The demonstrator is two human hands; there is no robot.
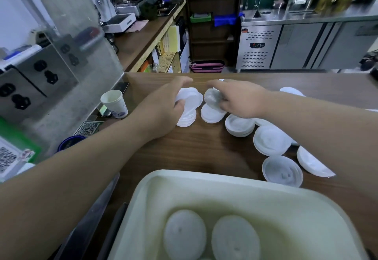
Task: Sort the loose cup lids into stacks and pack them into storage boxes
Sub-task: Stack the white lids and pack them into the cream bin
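My left hand [167, 104] grips a stack of white cup lids [189, 106] that leans on the wooden counter. Beside it my right hand [239, 100] pinches a single lid [211, 98] just above another loose lid [211, 114]. More white lids lie to the right: a short stack [239, 125], a wider lid [271, 140], one near the box [282, 170] and one under my right forearm [313, 163]. A cream storage box [204, 180] stands nearest me with two lid stacks inside [184, 235] [235, 239].
A paper cup [114, 103] stands at the left by a clear screen [81, 59]. QR code cards [88, 128] and a dark blue bowl [69, 142] sit left of my arm. The brown counter [204, 149] ends at a far edge, with kitchen units behind.
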